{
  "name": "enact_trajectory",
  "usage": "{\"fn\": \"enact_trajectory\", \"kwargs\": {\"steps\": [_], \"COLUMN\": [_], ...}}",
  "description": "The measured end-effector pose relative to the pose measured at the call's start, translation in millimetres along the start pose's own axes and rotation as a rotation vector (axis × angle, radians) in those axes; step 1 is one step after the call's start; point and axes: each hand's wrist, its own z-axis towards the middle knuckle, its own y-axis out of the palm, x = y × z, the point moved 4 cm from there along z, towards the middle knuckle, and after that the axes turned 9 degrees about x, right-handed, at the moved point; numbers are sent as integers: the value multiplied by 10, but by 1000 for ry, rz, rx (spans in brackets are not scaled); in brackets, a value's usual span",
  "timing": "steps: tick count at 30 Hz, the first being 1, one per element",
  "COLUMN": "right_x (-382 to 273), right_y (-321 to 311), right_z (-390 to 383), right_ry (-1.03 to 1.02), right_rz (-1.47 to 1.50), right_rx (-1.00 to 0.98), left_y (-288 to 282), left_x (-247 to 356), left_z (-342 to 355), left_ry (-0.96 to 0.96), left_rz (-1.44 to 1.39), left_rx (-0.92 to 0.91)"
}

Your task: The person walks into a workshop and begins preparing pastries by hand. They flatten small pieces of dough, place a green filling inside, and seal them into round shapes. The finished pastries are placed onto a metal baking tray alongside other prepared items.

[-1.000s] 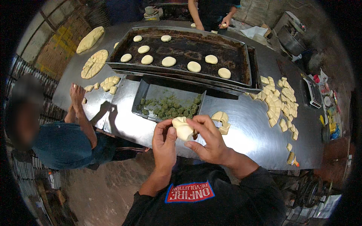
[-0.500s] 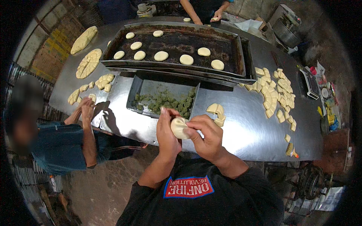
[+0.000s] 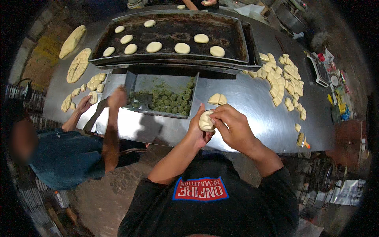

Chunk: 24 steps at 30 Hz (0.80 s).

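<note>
A pale, round dough bun is held up between my hands over the table's near edge. My left hand cups it from the left, fingers curled round its side. With thumb and fingertips, my right hand pinches the gathered dough on its right side. Just beyond lie a few cut dough pieces. Left of these stands a metal tray holding several green filling balls. Whatever is inside the bun is hidden.
Behind sits a large dark baking tray with several flattened buns. Cut dough covers the right side, near a brush. At left, a co-worker's hand reaches toward the filling tray; their other hand is by dough pieces.
My hands and the bun have shifted right, away from the filling tray. The co-worker at left has moved one hand from the dough toward the filling. The whole view has shifted slightly.
</note>
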Motion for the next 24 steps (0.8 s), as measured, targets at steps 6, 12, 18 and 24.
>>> {"fn": "enact_trajectory", "kwargs": {"steps": [6, 12, 18, 24], "right_x": [464, 2005, 1607, 2442], "right_y": [-73, 153, -120, 681], "right_z": [-383, -1477, -578, -1122], "right_ry": [243, 422, 362, 381], "right_rz": [-187, -476, -402, -747], "right_rx": [-10, -89, 182, -36], "left_y": [-212, -843, -1180, -858], "left_x": [-422, -488, -177, -57], "left_z": [535, 855, 615, 549], "left_ry": [4, 383, 596, 719], "left_rz": [360, 917, 1096, 1033], "left_rx": [175, 420, 523, 495]}}
